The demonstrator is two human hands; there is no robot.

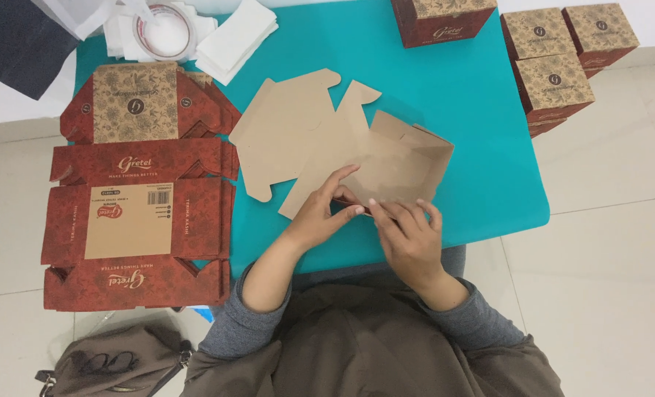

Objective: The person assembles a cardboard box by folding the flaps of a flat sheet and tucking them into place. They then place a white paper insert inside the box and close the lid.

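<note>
Both hands work on one half-folded cardboard box blank (357, 151), brown side up, lying on the teal table (474, 103). The left hand (320, 213) pinches the blank's near edge between thumb and fingers, and the right hand (408, 239) grips the same edge just beside it, fingers curled over the fold; their fingertips nearly meet. Directly beyond the grip, one end of the blank already stands up as a shallow tray with raised walls, while the other end spreads flat toward the far left, its flaps unfolded.

Well to the left of the grip lies one stack of flat red printed blanks (140, 184), overhanging the table's edge. Far beyond that stack sit one roll of clear tape (166, 31) and a pile of white paper sheets (235, 37). To the far right of the grip stand four finished red boxes with patterned brown lids (551, 81): one on the table's far edge, three grouped beside the table. Near the left elbow, one brown bag (114, 360) rests on the floor.
</note>
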